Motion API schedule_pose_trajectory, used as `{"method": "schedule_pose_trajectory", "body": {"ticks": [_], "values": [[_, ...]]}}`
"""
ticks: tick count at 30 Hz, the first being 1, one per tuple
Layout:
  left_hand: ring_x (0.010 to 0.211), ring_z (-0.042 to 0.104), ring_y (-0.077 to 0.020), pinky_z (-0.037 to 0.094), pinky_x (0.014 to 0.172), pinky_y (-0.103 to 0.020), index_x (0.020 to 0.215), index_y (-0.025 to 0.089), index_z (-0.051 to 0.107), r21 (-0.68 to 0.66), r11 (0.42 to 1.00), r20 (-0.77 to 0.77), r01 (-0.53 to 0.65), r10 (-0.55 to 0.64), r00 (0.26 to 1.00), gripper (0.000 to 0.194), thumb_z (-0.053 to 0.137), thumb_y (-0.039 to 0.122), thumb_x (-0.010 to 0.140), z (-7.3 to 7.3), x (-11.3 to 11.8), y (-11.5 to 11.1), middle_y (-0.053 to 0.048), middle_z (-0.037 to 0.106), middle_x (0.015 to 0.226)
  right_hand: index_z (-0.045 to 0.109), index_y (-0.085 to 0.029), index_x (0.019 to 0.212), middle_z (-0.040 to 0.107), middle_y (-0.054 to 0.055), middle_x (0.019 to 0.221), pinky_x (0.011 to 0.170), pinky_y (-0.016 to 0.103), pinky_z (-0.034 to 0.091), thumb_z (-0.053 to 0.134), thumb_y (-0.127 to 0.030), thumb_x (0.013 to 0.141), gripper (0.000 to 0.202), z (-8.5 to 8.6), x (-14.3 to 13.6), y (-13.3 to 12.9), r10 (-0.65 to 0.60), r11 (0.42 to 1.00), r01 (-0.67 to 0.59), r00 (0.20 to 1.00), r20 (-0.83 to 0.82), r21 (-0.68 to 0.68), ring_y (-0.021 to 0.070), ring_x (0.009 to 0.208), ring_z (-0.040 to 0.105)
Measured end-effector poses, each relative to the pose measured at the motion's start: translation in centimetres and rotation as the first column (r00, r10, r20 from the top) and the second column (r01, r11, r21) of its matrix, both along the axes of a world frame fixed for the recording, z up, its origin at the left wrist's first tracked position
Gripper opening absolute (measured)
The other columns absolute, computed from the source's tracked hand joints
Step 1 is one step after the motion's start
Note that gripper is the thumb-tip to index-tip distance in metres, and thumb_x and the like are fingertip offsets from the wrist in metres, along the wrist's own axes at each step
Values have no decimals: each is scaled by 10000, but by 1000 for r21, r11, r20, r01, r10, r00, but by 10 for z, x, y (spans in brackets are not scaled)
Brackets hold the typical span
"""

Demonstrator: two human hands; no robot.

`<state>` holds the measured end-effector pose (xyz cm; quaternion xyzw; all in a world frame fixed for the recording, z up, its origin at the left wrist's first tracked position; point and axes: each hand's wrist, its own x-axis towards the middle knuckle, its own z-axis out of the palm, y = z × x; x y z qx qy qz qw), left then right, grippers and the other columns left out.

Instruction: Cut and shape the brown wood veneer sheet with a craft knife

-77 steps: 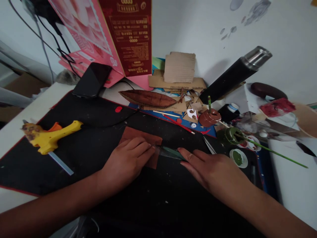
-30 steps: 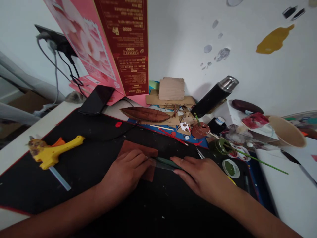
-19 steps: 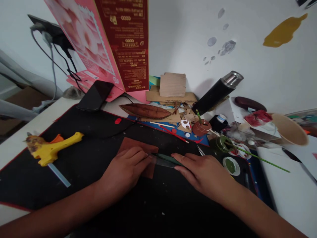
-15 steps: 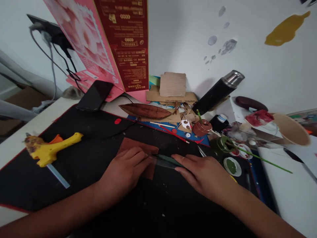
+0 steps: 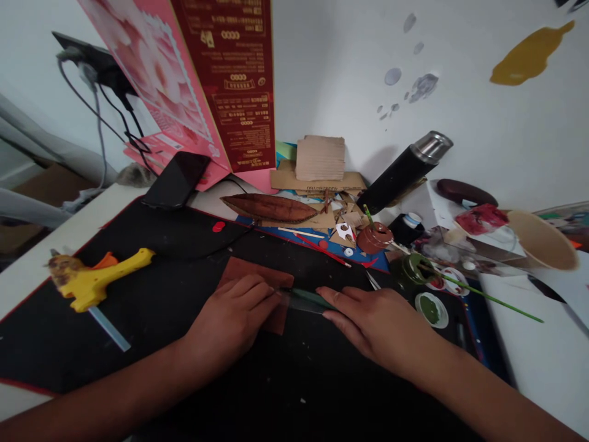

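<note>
My left hand (image 5: 237, 319) lies over a reddish-brown square (image 5: 280, 311) on the black mat, fingers closed at the left end of a clear strip with a dark green band (image 5: 306, 299). My right hand (image 5: 381, 325) pinches the strip's other end between thumb and fingers. The strip stretches between both hands, its left end over the square. Whether it is stiff or soft I cannot tell. My fingers hide both ends and much of the square.
A yellow glue gun (image 5: 94, 279) lies to the left. Behind are a brown boat-shaped piece (image 5: 271, 209), cardboard scraps and a black thermos (image 5: 398, 175). At right stand a brown paint jar (image 5: 375, 238), a green paint jar (image 5: 414, 270) with a stick, and a lid of green paint (image 5: 431, 309).
Almost nothing differs. The green band tilts slightly between my hands, and the view has shifted a little; both hands keep their hold.
</note>
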<state>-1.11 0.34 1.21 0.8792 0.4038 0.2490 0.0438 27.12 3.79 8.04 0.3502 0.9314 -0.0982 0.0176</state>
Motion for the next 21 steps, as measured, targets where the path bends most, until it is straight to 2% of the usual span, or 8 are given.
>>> {"method": "schedule_pose_trajectory", "body": {"ticks": [5, 9, 14, 21], "values": [[905, 661, -248, 586, 747, -380, 1090, 156, 720, -15, 1000, -1, 7, -7, 1000, 248, 492, 114, 1003, 3, 1, 0, -81, 735, 1008, 651, -193, 1405, 796, 82, 971, 605, 305, 512, 447, -340, 1093, 400, -1, -5, 1, -13, 1000, 13, 1000, -2, -13, 197, 718, 751], [916, 666, -241, 583, 778, -376, 1081, 159, 727, -16, 1000, -18, -14, 14, 1000, 265, 493, 87, 980, 2, 0, 0, -83, 737, 1011, 659, -204, 1383, 784, 60, 924, 566, 312, 499, 455, -348, 1096, 381, 3, -8, 4, 16, 1000, -15, 999, 52, -13, 204, 675, 748], [909, 669, -240, 582, 761, -367, 1080, 168, 723, -17, 1000, 8, -2, 3, 1000, 237, 498, 141, 1010, 0, -1, 0, -74, 741, 999, 653, -197, 1398, 791, 72, 947, 584, 314, 524, 412, -368, 1107, 414, 0, -1, 1, -7, 1000, 7, 1000, 4, -6, 211, 692, 758], [875, 671, -240, 574, 718, -369, 1079, 155, 723, 10, 1000, 14, -13, 12, 1000, 298, 426, 155, 1046, 4, 1, 2, -80, 748, 991, 669, -191, 1373, 792, 67, 935, 563, 347, 539, 384, -379, 1118, 426, -3, 2, -1, -14, 1000, 14, 1000, -28, 5, 229, 667, 759]]}}
